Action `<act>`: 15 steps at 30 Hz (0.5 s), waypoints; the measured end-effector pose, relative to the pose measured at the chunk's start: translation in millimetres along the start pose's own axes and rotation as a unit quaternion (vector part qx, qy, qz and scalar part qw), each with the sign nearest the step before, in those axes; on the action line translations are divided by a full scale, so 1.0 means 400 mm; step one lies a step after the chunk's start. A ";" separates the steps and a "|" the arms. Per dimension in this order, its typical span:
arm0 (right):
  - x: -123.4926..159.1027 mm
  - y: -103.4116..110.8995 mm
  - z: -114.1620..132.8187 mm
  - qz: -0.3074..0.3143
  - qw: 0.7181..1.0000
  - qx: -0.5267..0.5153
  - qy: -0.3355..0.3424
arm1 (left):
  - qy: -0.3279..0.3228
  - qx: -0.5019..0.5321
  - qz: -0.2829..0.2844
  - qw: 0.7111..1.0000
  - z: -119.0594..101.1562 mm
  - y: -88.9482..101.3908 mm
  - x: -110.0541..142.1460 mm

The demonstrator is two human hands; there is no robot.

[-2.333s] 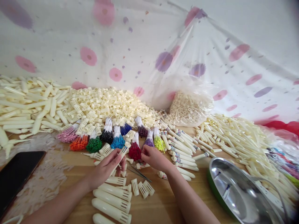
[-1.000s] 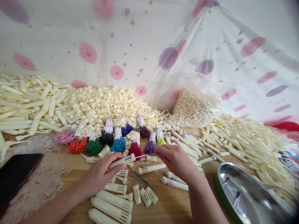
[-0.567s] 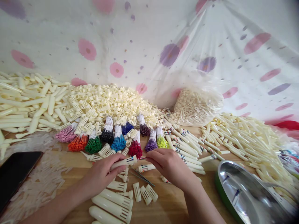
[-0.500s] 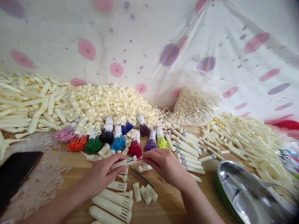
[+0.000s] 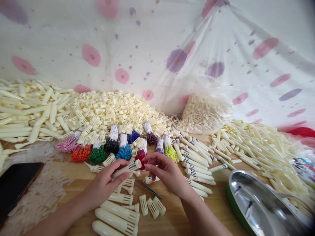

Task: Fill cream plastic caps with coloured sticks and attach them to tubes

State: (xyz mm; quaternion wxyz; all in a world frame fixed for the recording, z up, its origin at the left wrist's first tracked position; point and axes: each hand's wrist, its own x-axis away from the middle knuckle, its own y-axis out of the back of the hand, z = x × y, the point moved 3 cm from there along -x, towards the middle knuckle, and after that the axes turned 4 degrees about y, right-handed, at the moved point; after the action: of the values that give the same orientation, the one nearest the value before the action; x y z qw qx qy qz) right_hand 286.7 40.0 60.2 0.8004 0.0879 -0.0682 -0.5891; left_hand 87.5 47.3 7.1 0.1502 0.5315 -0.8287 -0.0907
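My left hand (image 5: 108,180) is closed around a cream multicolour pen (image 5: 129,167), its slotted end pointing up to the right with coloured strips showing in the slots. Just off that end is my right hand (image 5: 167,173), fingers curled, thumb and forefinger slightly apart, and I see nothing between them. Behind its fingertips sits the crimson bundle of refills (image 5: 142,154). Under the hands lie tweezers (image 5: 151,190) and another pen end (image 5: 149,179). Nearer to me are cream pen barrels (image 5: 116,221) and loose slotted sleeves (image 5: 153,207).
More refill bundles (image 5: 98,154) stand in a row before a heap of slotted sleeves (image 5: 118,108). Filled pens (image 5: 197,164) lie to the right, beside a metal tray (image 5: 261,203). A bag of small parts (image 5: 206,113) rests behind; a phone (image 5: 19,186) lies left.
My right hand has drawn slightly back from the pen's end, and its thumb and forefinger have parted. The thin red refill between hand and pen no longer shows. The pen tilts up more.
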 end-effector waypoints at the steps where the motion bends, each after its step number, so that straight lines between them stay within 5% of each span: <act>1: 0.005 0.006 0.008 0.015 0.996 0.086 0.007 | 0.001 0.006 0.001 1.000 0.001 0.001 0.001; 3: 0.017 0.005 0.015 0.073 0.950 0.302 0.001 | -0.011 0.016 -0.008 1.000 0.000 0.005 0.001; 7: 0.041 -0.043 -0.006 0.202 0.793 0.572 -0.051 | -0.103 0.049 -0.029 0.993 -0.008 0.014 -0.001; 9: 0.046 -0.071 -0.020 0.225 0.767 0.597 -0.062 | -0.137 0.064 -0.035 0.988 -0.006 0.016 -0.002; 15: 0.036 -0.095 -0.041 0.234 0.748 0.621 -0.030 | -0.160 0.069 -0.053 0.983 0.009 0.022 -0.004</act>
State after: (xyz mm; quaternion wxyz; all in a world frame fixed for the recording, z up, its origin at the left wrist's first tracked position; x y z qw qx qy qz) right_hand 259.0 16.3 36.1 0.6795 0.5292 -0.4610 -0.2139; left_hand 79.5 52.3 6.2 -0.0267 0.5624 -0.8169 -0.1254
